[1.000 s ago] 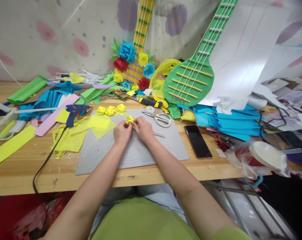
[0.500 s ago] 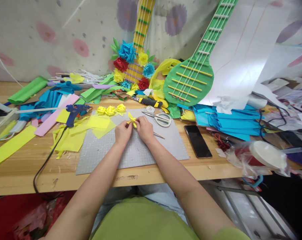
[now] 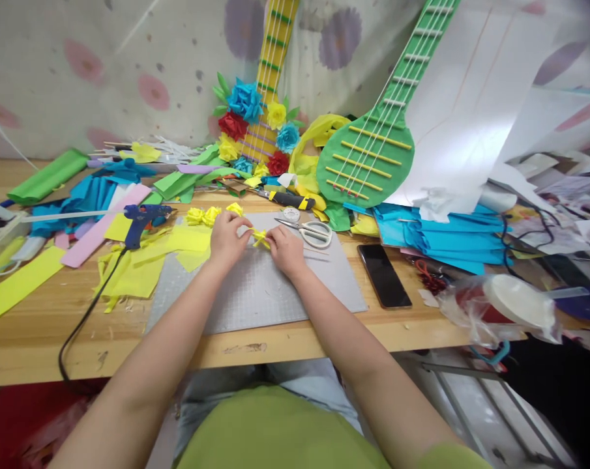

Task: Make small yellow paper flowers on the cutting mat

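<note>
Over the grey cutting mat (image 3: pixel 255 306), a small yellow crepe-paper flower (image 3: pixel 261 239) is held between both hands. My left hand (image 3: pixel 230 239) pinches its left petal edge with thumb and forefinger. On the other side, my right hand (image 3: pixel 285 249) grips the flower's right side, its fingertips partly covering the paper. A thin wooden stick (image 3: pixel 319 253) shows beside the right hand. Behind my left hand lie finished yellow paper roses (image 3: pixel 204 215), partly hidden. Scissors (image 3: pixel 315 234) with pale handles rest right of the hands, near a roll of tape (image 3: pixel 291 213).
Yellow paper sheets (image 3: pixel 133 270) and a blue glue gun (image 3: pixel 137 225) with a black cord are on the left. A phone (image 3: pixel 383 275) lies right of the mat. Behind stand a green paper lute-like instrument (image 3: pixel 368 163) and a flower-trimmed yellow one (image 3: pixel 270 71). A utility knife (image 3: pixel 289 199) lies there too.
My left hand has moved left and slightly up, drawing apart from my right hand, with a petal edge pulled outward. The camera view has shifted slightly.
</note>
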Demonstrator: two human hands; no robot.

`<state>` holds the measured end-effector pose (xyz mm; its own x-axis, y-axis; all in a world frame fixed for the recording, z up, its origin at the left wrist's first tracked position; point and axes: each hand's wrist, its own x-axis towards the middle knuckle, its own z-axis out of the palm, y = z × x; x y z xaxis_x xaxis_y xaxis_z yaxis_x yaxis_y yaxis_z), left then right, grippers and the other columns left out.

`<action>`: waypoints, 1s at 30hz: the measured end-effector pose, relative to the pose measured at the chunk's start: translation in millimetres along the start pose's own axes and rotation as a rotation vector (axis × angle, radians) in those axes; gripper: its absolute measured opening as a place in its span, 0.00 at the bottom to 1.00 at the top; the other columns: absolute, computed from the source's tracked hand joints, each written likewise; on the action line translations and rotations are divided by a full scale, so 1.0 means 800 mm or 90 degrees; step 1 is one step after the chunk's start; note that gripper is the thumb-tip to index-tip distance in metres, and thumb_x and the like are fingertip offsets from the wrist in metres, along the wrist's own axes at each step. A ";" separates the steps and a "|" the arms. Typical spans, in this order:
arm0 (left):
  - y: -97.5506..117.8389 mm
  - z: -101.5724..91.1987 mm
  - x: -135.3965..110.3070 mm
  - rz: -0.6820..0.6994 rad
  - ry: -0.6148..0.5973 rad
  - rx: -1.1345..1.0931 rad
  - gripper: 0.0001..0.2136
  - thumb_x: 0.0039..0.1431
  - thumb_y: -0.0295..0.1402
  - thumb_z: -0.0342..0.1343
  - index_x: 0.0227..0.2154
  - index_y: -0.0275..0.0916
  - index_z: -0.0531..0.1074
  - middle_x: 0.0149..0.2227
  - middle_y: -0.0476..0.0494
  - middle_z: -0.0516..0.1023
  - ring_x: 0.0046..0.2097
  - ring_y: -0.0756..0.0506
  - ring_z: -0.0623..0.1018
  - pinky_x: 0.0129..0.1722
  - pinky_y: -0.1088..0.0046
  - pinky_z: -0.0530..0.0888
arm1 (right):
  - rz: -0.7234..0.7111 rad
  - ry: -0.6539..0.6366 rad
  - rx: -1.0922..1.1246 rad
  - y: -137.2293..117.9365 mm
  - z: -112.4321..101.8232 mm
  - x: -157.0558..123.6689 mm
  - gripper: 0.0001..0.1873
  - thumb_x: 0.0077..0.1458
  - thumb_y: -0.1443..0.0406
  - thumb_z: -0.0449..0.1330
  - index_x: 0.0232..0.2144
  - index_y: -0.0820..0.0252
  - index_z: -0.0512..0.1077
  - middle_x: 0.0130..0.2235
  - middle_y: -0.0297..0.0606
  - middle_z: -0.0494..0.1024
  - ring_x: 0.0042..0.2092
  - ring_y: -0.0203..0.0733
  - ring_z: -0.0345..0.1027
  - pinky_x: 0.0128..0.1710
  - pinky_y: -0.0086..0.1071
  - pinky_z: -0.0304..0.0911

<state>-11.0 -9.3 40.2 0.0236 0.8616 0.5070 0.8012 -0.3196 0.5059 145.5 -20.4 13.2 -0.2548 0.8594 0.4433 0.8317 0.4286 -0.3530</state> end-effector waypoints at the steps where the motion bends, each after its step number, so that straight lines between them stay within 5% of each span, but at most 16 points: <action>1: 0.000 -0.003 0.002 0.077 -0.036 0.033 0.06 0.45 0.34 0.57 0.28 0.42 0.73 0.34 0.45 0.67 0.40 0.45 0.67 0.41 0.66 0.63 | -0.009 -0.005 0.004 0.001 0.000 0.000 0.08 0.56 0.64 0.49 0.32 0.58 0.67 0.34 0.37 0.70 0.37 0.38 0.62 0.32 0.29 0.52; 5: -0.001 -0.002 0.007 0.243 -0.130 0.141 0.05 0.46 0.33 0.56 0.28 0.42 0.73 0.36 0.44 0.68 0.41 0.43 0.66 0.40 0.64 0.60 | -0.022 -0.010 0.010 0.004 0.000 -0.001 0.08 0.56 0.65 0.49 0.33 0.58 0.67 0.34 0.37 0.70 0.38 0.38 0.61 0.33 0.29 0.52; 13: -0.004 0.010 0.010 0.325 -0.138 0.195 0.05 0.51 0.31 0.52 0.26 0.41 0.72 0.34 0.43 0.70 0.39 0.43 0.66 0.39 0.62 0.58 | -0.013 -0.028 0.022 0.008 0.002 0.001 0.08 0.55 0.64 0.49 0.33 0.58 0.67 0.34 0.37 0.70 0.38 0.38 0.62 0.34 0.29 0.53; 30: -0.011 0.030 -0.006 0.320 -0.054 0.202 0.10 0.56 0.32 0.44 0.30 0.39 0.70 0.36 0.40 0.70 0.40 0.43 0.65 0.41 0.63 0.58 | 0.025 -0.049 0.064 0.016 -0.004 0.022 0.05 0.51 0.63 0.54 0.28 0.58 0.66 0.31 0.33 0.71 0.32 0.35 0.61 0.30 0.28 0.51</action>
<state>-3.9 -1.3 16.3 0.4828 0.6685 0.5657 0.8189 -0.5736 -0.0210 153.6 -0.5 19.1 -0.2634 0.8932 0.3645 0.7889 0.4169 -0.4515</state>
